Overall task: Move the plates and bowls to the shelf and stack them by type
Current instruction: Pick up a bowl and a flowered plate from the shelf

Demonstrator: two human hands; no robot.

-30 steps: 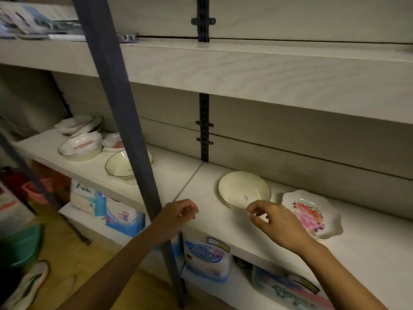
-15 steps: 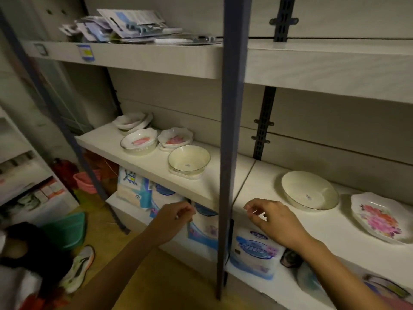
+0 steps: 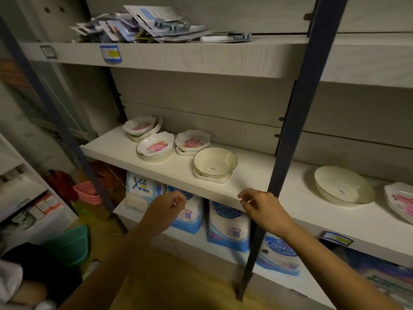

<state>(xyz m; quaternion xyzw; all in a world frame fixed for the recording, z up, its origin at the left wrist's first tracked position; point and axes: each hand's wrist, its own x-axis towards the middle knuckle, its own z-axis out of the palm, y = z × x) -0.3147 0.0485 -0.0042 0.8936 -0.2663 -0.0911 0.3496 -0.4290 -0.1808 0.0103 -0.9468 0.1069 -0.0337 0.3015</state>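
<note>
On the middle shelf [image 3: 250,186] a cream bowl [image 3: 215,163] stands on a small plate, left of the dark post. Behind it are flowered dishes: a small stack [image 3: 192,143], a wider flowered bowl [image 3: 155,147] and a leaning pile [image 3: 143,127]. Right of the post sit a cream shallow bowl [image 3: 343,186] and a flowered plate [image 3: 402,202]. My left hand [image 3: 166,209] and my right hand [image 3: 262,209] hover in front of the shelf edge, fingers loosely curled, holding nothing.
A dark metal post [image 3: 288,153] crosses in front of the shelf beside my right hand. Blue-and-white packages [image 3: 228,227] fill the lower shelf. Papers and packets [image 3: 147,25] lie on the top shelf. A green bin [image 3: 69,245] and a pink basket [image 3: 88,192] stand at the left floor.
The view has swung left, so the left group of dishes now sits centred. My right hand has drawn back from the cream shallow bowl to the shelf edge; both hands stay empty.
</note>
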